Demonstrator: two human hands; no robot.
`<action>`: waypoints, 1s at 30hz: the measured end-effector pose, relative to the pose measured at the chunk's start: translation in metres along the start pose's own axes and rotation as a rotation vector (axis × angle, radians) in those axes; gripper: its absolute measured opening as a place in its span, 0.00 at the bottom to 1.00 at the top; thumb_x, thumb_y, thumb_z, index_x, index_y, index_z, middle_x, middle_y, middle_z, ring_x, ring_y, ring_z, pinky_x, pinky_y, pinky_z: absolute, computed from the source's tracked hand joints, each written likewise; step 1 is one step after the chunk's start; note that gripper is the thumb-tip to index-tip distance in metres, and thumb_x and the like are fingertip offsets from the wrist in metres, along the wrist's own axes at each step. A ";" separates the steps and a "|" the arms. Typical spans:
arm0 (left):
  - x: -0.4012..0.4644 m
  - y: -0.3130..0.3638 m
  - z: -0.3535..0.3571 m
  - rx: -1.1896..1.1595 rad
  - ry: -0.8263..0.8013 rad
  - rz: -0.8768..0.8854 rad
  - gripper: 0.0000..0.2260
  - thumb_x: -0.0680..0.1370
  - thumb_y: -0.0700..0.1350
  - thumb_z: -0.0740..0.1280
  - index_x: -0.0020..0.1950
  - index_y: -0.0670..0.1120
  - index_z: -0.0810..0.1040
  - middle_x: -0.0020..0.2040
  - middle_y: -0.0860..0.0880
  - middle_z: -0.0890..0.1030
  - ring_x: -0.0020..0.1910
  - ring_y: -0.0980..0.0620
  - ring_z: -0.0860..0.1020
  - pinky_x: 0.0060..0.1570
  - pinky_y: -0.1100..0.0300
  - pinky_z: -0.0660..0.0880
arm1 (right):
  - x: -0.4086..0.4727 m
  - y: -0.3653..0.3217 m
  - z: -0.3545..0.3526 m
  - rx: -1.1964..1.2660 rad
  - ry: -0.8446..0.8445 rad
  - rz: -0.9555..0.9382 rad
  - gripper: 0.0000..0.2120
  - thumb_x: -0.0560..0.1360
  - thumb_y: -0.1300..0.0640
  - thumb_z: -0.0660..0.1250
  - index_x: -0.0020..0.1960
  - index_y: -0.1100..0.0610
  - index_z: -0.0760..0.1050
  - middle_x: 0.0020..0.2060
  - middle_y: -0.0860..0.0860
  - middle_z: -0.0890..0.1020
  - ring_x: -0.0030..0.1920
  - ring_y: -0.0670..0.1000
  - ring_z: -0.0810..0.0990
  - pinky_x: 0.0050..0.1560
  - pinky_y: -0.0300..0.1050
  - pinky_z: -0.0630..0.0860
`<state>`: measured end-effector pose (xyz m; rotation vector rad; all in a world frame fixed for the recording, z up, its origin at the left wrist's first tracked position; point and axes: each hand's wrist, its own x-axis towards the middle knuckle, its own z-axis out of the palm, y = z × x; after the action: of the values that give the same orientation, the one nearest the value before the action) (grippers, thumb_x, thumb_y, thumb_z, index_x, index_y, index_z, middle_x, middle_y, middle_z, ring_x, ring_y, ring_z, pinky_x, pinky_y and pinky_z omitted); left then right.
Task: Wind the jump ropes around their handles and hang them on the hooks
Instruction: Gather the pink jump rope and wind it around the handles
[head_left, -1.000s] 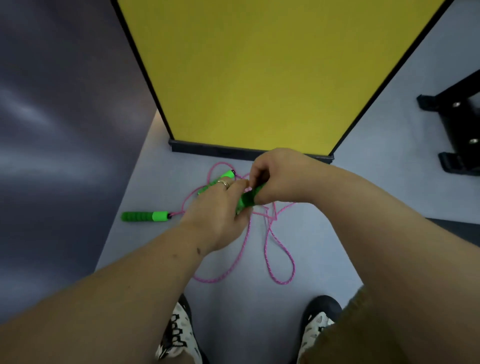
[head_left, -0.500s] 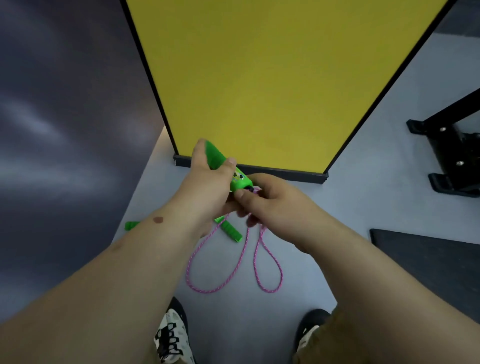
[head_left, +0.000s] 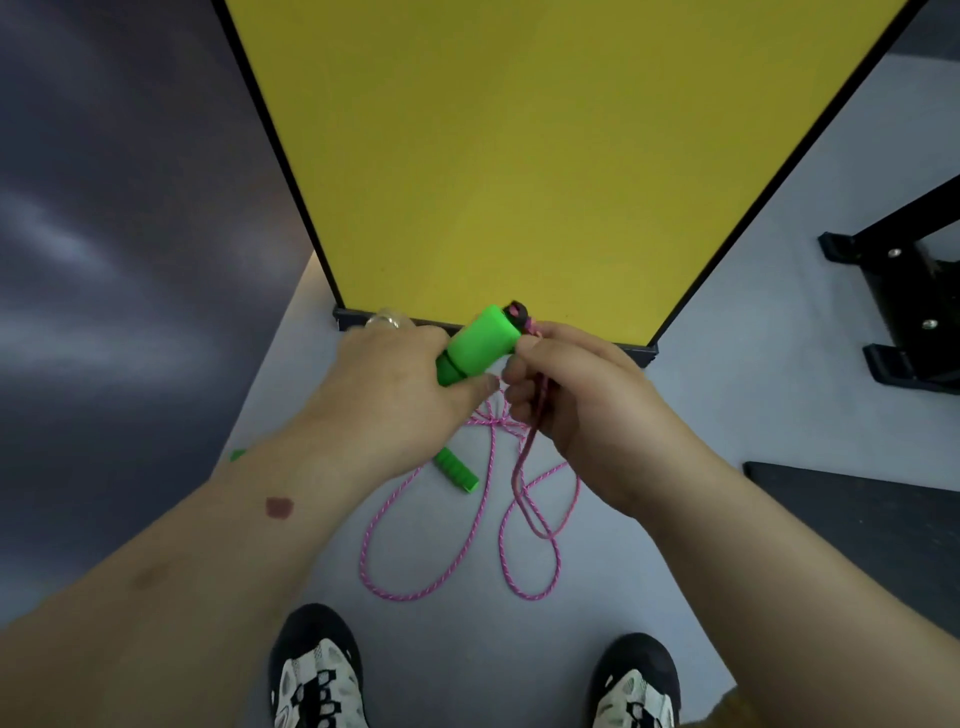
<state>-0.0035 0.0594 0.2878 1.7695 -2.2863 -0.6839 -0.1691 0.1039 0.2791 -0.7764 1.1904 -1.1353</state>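
Two hands meet just in front of the base of the yellow panel (head_left: 519, 156), which stands upright on the grey floor (head_left: 753, 395). The left hand (head_left: 400, 384) curls its fingers and thumb round one green handle (head_left: 480, 345), held above the floor with its black-capped end pointing up toward the panel. The right hand (head_left: 587, 405) sits just beside it, fingers curled and pinching the pink rope (head_left: 483, 499) where it leaves that cap; one strand runs down through the fist.

Below the hands, nearer the person than the panel, the rope crosses itself in a loose tangle and drops into loops on the floor; two large ones can be counted, one left and one right, with a smaller bend over the right one. A second green handle (head_left: 457, 470) lies on the floor under the left wrist, partly hidden. A small green scrap (head_left: 238, 455) shows at the left forearm's edge, too little of it to tell what it is. So two handles are plainly seen.

Two black-and-white shoes, the left shoe (head_left: 317, 670) and the right shoe (head_left: 636, 680), stand at the bottom, farthest from the panel. To the panel's right are a black metal frame (head_left: 893, 291) with two visible bolts and one dark mat (head_left: 857, 525).
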 end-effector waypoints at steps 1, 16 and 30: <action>-0.002 0.003 0.000 -0.088 -0.012 -0.030 0.17 0.76 0.66 0.64 0.39 0.54 0.71 0.42 0.48 0.74 0.41 0.50 0.74 0.34 0.57 0.64 | 0.001 0.001 -0.002 0.008 0.018 0.004 0.06 0.80 0.63 0.63 0.50 0.59 0.79 0.39 0.56 0.80 0.40 0.53 0.76 0.45 0.48 0.72; -0.004 0.010 0.008 -0.947 -0.414 -0.196 0.16 0.77 0.53 0.71 0.58 0.44 0.81 0.53 0.41 0.85 0.52 0.41 0.85 0.61 0.41 0.78 | -0.008 0.016 -0.004 0.020 0.093 -0.052 0.09 0.75 0.69 0.70 0.54 0.65 0.82 0.37 0.53 0.86 0.32 0.43 0.81 0.32 0.31 0.73; -0.004 0.005 -0.005 -0.946 -0.508 -0.189 0.03 0.79 0.38 0.69 0.47 0.39 0.79 0.37 0.44 0.82 0.35 0.49 0.80 0.40 0.53 0.79 | -0.005 -0.002 -0.014 0.190 0.224 0.023 0.03 0.77 0.61 0.70 0.50 0.57 0.82 0.41 0.52 0.85 0.39 0.47 0.82 0.43 0.40 0.79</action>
<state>-0.0044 0.0623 0.2948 1.3989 -1.5065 -2.0061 -0.1835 0.1091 0.2788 -0.4990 1.2505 -1.3204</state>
